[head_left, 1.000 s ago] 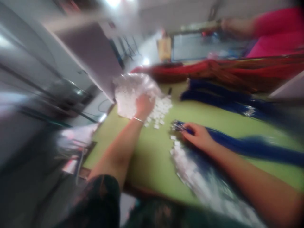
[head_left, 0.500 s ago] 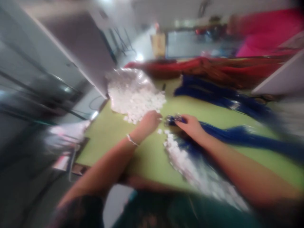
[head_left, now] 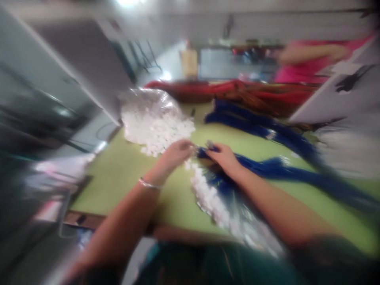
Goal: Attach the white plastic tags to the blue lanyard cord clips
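My right hand [head_left: 224, 157] is closed around a bundle of blue wires [head_left: 252, 164] near its end, where small metallic tips show. The bundle trails off to the right across the green table top [head_left: 118, 178]. My left hand [head_left: 178, 152] is pinched with its fingertips at the wire ends; whatever sits between them is too small and blurred to name. Just beyond it, small white pieces [head_left: 162, 130] spill from a clear plastic bag [head_left: 154, 99]. Blue wires with white pieces [head_left: 208, 194] on their ends lie below my hands, near the table's front edge.
More blue wire bundles [head_left: 243, 118] lie farther back. Behind them runs a row of red and brown wires [head_left: 237, 89]. A grey panel [head_left: 326, 95] stands at the right, beside a whitish plastic bag [head_left: 350, 150]. Another person in a pink top [head_left: 299, 73] is across the table.
The view has shifted, so the table appears farther left. My left fingertips have come closer to the wire ends. My right hand keeps its hold on the blue wires.
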A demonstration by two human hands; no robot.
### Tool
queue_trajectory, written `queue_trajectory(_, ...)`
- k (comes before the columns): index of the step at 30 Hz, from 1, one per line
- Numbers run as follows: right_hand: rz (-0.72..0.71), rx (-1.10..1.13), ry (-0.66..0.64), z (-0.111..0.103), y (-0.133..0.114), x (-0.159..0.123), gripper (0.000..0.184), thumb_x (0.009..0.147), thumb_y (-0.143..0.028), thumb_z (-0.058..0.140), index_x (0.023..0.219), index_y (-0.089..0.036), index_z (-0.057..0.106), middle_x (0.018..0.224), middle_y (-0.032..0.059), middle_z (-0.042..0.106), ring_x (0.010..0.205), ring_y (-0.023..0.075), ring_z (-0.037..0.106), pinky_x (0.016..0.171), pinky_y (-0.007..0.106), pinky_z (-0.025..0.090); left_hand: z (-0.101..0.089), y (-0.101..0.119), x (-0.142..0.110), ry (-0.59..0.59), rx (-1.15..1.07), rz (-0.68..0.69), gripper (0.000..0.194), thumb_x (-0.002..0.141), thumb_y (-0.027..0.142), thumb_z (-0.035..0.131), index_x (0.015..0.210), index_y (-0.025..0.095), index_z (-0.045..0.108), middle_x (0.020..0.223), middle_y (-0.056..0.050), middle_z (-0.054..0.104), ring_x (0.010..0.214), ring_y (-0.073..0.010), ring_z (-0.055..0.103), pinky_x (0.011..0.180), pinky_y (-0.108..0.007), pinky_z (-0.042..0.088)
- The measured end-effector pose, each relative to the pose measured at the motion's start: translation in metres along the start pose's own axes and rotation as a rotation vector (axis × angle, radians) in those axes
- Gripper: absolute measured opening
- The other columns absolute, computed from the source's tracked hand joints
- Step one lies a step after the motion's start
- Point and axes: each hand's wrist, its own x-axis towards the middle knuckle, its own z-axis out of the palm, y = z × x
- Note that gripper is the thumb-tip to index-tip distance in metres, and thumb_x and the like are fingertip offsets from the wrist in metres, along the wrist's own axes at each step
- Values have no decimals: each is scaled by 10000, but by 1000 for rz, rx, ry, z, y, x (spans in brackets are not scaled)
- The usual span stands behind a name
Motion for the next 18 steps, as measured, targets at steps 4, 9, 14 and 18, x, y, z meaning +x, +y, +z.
queue_trajectory(4, -40, 6, 15, 1, 1, -3, 177, 678, -331, 629, 703, -156, 616, 668, -6, 596, 662, 141, 518, 637, 258, 417, 20, -7, -6, -106, -361, -120, 162, 671, 217, 764, 777, 131, 677, 686, -35, 648, 642, -111, 586, 656, -256, 490)
queue_trajectory(9, -101, -60, 28, 1, 1, -6, 162, 685, -322, 612, 662, -164, 584, 650, -7, 573, 647, 136, 499, 625, 256, 406, 29, -16, -4, -92, -528, -163, 80, 707, 170, 741, 725, 126, 677, 708, -30, 664, 651, -90, 594, 691, -235, 502)
queue_trajectory(14, -118, -107, 28, 3, 1, -6, 146, 687, -299, 599, 630, -174, 548, 609, -21, 543, 615, 121, 470, 607, 244, 390, 32, -21, -5, -76, -629, -194, 53, 747, 112, 705, 703, 114, 677, 731, -48, 687, 697, -97, 632, 757, -231, 517)
queue_trajectory(18, -123, -109, 31, 5, 0, -6, 143, 683, -285, 585, 608, -175, 531, 589, -25, 525, 599, 116, 458, 595, 242, 380, 31, -21, -6, -105, -641, -182, 67, 705, 112, 749, 700, 105, 683, 733, -58, 701, 700, -110, 647, 760, -240, 525)
